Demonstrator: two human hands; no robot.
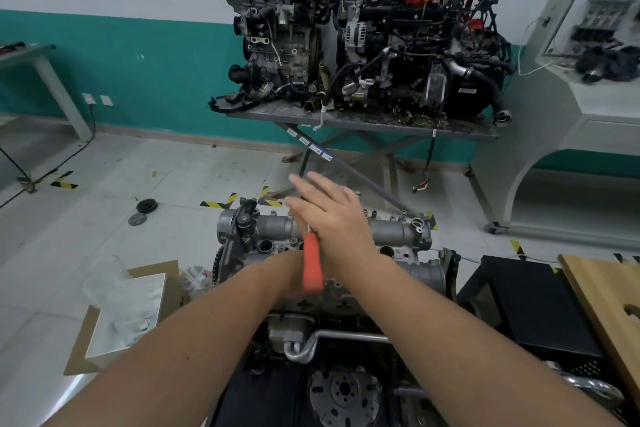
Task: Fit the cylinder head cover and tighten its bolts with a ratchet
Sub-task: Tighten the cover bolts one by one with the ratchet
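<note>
- Over the one cylinder head cover (pixel 388 230), sat at 12 o'clock on the near engine (pixel 332 291), two hands were crossed.
- Right hand (pixel 329 215) had fingers straight, on top.
- Left hand: mostly hidden, couldn't tell its grip.
- One orange-handled ratchet (pixel 311 263) stuck out between them.
- Two more engines (pixel 363 31) at 12, on a stand.

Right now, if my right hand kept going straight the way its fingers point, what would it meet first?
Probably nothing close: the right hand points up and away past the grey metal cylinder head cover, towards the floor beyond; depth is unclear.
</note>
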